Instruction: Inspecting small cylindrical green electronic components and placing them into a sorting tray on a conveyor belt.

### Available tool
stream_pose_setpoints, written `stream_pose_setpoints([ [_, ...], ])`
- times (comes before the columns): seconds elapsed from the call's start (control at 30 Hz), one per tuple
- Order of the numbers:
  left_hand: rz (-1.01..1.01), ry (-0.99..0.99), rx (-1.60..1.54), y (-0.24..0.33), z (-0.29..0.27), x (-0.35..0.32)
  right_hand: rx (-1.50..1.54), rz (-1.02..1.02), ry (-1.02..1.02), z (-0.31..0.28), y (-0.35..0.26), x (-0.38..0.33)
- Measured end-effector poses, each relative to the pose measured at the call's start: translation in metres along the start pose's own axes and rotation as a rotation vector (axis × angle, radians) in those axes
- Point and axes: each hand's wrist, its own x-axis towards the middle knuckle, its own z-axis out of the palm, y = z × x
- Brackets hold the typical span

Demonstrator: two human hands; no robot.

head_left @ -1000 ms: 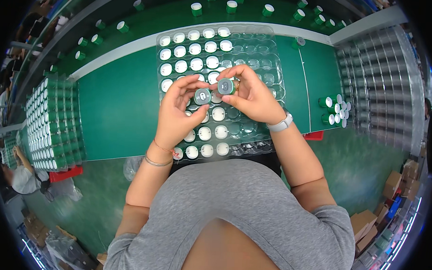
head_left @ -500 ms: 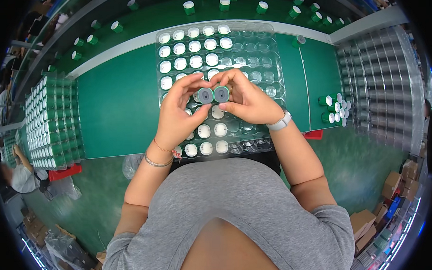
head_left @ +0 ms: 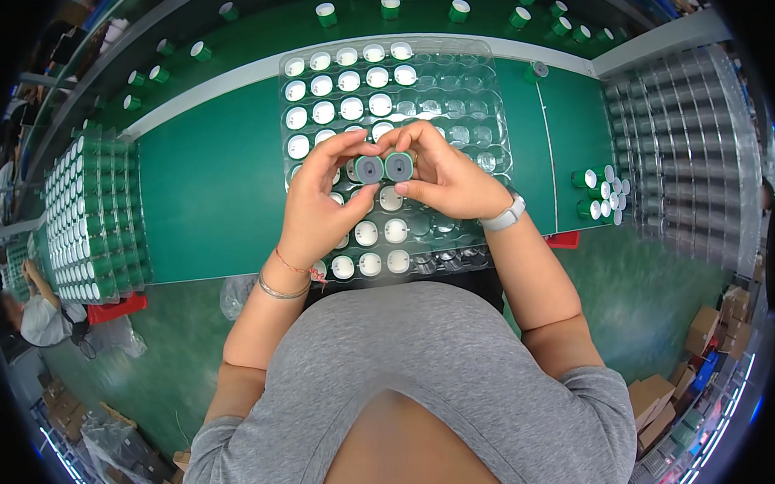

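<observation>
Over the clear plastic tray (head_left: 493, 92), I hold two short green cylinders side by side, their grey ends with a dark slot facing up. My left hand (head_left: 323, 188) pinches the left green cylinder (head_left: 369, 170) between thumb and fingers. In the same kind of pinch, my right hand (head_left: 448, 177) grips the right green cylinder (head_left: 399, 167). A narrow gap shows between the two. Beneath my hands, white round pieces (head_left: 351, 108) fill the tray's left rows, while several cups on its right hold none. My hands cover part of the middle rows.
A tall stack of filled trays (head_left: 94, 223) stands at the left end of the green table (head_left: 206, 180). Nested clear trays (head_left: 681, 150) rise at the right, beside a cluster of green cylinders (head_left: 601, 196). Behind a pale rail, a green belt (head_left: 275, 33) carries more cylinders.
The cylinders on the far belt have shifted left. My right hand has moved its cylinder slightly right, widening the gap to the left one. My left hand is almost still.
</observation>
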Motion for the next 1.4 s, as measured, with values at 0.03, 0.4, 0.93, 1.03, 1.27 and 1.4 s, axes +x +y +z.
stream_pose_setpoints([
  [0.03, 0.002, -0.002, 0.016, 0.002, 0.0, 0.0, 0.0, 0.0, 0.001, 0.0, 0.001, 0.0],
  [0.4, -0.039, 0.047, -0.03, 0.007, -0.01, -0.004, -0.503, -0.002, 0.55, -0.016, -0.025, 0.006],
  [0.93, 0.171, 0.083, 0.056, 0.053, -0.048, 0.0, -1.222, 0.056, 0.373, -0.019, -0.032, 0.036],
  [1.03, 0.299, 0.11, 0.098, 0.06, -0.05, -0.002, -1.264, -0.071, 0.382, -0.012, -0.033, 0.034],
  [1.27, 0.363, 0.094, 0.139, 0.067, -0.049, -0.004, -1.121, -0.118, 0.411, 0.021, -0.052, 0.016],
  [1.4, 0.373, 0.091, 0.142, 0.068, -0.049, 0.001, -0.813, -0.065, 0.324, 0.035, -0.065, 0.014],
])
